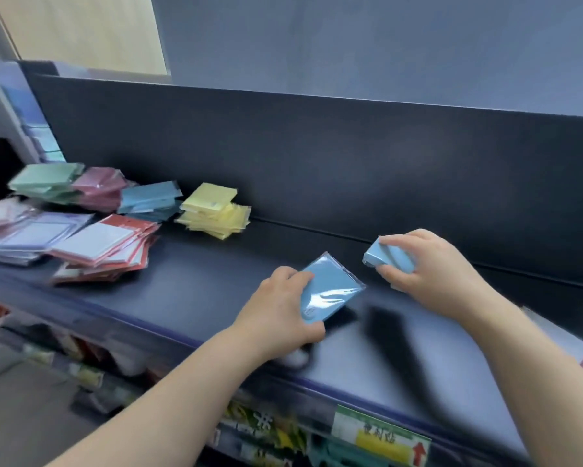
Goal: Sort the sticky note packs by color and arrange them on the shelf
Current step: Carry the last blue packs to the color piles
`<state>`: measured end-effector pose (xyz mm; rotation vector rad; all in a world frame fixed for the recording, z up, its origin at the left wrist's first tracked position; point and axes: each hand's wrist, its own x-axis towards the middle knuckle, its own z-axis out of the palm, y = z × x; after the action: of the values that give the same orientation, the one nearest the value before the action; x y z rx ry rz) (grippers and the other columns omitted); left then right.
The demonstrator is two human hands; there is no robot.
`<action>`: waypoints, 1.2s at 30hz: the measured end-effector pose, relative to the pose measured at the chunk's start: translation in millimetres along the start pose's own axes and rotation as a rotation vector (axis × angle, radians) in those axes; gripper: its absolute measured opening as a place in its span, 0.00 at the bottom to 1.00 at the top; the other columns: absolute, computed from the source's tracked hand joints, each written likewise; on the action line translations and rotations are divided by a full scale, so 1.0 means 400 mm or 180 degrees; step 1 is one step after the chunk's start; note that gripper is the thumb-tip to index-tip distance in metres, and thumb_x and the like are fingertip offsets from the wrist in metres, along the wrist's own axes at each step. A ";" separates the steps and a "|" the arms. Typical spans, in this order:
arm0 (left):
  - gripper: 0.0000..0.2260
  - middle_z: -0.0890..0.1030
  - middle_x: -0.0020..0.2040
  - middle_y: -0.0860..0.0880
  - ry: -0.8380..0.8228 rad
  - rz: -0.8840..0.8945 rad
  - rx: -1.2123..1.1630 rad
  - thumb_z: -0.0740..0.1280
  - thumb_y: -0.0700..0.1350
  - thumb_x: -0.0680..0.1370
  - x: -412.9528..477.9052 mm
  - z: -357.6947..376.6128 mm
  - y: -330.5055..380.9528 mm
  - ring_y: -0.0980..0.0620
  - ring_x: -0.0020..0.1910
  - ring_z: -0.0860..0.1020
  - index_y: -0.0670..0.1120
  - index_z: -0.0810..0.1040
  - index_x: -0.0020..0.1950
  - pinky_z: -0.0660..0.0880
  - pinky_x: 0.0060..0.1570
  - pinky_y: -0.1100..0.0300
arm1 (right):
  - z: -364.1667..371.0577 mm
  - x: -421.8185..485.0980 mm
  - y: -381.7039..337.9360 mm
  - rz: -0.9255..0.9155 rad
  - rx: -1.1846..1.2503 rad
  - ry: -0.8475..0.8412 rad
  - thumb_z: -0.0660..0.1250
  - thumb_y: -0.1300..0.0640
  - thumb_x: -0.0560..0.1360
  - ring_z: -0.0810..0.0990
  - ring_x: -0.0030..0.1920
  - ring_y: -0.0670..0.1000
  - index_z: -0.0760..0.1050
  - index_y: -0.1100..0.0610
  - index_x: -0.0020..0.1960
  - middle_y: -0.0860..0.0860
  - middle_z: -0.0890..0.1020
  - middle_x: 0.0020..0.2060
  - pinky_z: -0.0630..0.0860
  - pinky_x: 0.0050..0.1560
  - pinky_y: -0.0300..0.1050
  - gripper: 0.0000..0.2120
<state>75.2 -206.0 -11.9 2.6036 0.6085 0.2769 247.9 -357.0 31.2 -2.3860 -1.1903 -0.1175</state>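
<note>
While the left hand (280, 308) grips a wrapped blue pack (330, 291) by its near side, tilted above the shelf (199, 281) close to its front edge, the right hand (431, 267) pinches a second blue pack (389, 256) nearer the back edge. The two packs are just apart. Toward the shelf's left end lie a green pile (44, 180), a pink pile (101, 187), a blue pile (148, 198) and a yellow pile (214, 212).

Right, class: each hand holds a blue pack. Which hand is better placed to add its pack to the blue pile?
Left. The left hand holds its blue pack nearer the blue pile, which lies at the far left of the shelf. The right hand is farther away.
</note>
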 end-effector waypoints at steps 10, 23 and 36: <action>0.35 0.63 0.68 0.54 0.0626 -0.0051 -0.0152 0.69 0.52 0.70 -0.180 -0.210 -0.278 0.52 0.67 0.63 0.50 0.61 0.75 0.58 0.63 0.66 | 0.151 0.030 -0.402 -0.0546 0.0238 -0.0028 0.68 0.45 0.73 0.72 0.52 0.46 0.74 0.47 0.64 0.44 0.74 0.52 0.66 0.48 0.39 0.20; 0.35 0.65 0.69 0.53 0.1200 -0.0471 -0.0102 0.71 0.51 0.69 -0.372 -0.508 -0.699 0.52 0.67 0.65 0.50 0.62 0.74 0.61 0.64 0.62 | 0.358 0.133 -0.874 -0.0799 0.0451 -0.0202 0.69 0.47 0.73 0.71 0.49 0.45 0.75 0.48 0.63 0.43 0.75 0.53 0.64 0.48 0.38 0.20; 0.36 0.65 0.70 0.53 0.1234 -0.0700 -0.0003 0.71 0.52 0.69 -0.226 -0.595 -0.866 0.54 0.68 0.64 0.50 0.61 0.75 0.60 0.64 0.64 | 0.466 0.435 -0.935 -0.0918 0.0220 -0.0238 0.69 0.47 0.73 0.73 0.54 0.49 0.75 0.50 0.64 0.48 0.76 0.56 0.64 0.50 0.39 0.20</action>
<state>-202.1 120.4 26.8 2.4672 1.0161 0.7173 42.3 45.8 52.6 -2.1640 -1.5434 -0.0784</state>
